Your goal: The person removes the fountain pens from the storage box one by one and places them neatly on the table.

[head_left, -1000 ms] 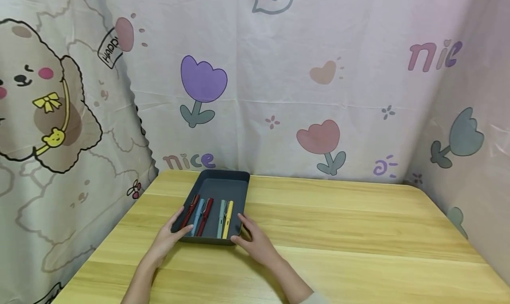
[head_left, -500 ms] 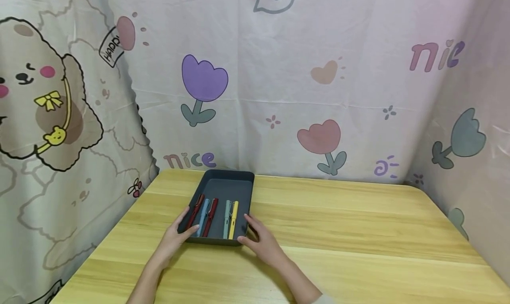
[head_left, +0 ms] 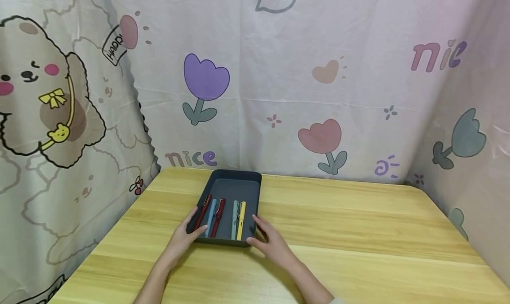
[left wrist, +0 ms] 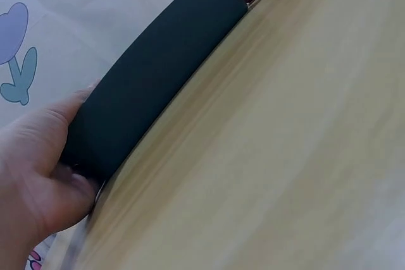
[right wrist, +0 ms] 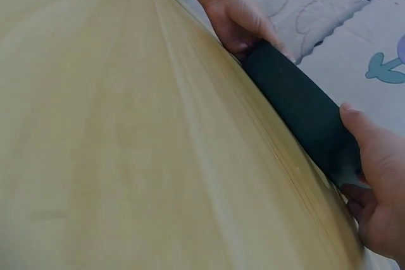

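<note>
Though shallow, a long dark-grey tray (head_left: pixel 236 190).

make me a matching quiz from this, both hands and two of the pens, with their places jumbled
Column one:
1. left hand
2. blue pen
3. right hand
4. yellow pen

Column two:
a. between the two red pens
b. furthest right of the pens
c. on the tray, near left corner
d. on the tray, near right corner

Pairs: 1-c, 2-a, 3-d, 4-b
</note>
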{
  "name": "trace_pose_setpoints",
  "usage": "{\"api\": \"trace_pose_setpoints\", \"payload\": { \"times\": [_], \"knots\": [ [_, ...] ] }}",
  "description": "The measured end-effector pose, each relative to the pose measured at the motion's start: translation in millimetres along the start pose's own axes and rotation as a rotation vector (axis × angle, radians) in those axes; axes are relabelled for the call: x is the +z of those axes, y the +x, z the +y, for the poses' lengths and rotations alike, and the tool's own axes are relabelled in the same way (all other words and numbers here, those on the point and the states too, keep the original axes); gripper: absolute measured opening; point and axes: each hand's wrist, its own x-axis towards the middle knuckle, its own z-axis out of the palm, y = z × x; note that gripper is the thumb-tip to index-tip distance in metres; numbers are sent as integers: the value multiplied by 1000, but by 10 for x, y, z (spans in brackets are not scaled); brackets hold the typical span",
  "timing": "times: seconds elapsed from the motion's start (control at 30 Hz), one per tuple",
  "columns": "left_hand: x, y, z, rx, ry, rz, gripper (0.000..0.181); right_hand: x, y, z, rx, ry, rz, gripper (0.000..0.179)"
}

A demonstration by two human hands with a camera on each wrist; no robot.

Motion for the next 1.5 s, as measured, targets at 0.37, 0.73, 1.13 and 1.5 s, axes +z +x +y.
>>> {"api": "trace_pose_setpoints", "payload": {
  "times": [0.37,0.73,1.13,1.5],
  "knots": [
    [159,3,26,25,5,3,78,-124,-97,61,-11,-34,12,65],
    [268,-22,47,33,4,5,78,-193,-196,92,9,-36,29,65],
    [394,-24,89,45,-27,7,78,-287,-263,139,12,-55,40,64],
    [515,-53,124,51,-33,22,78,-376,-339,122,52,-41,40,65]
  ]
}}
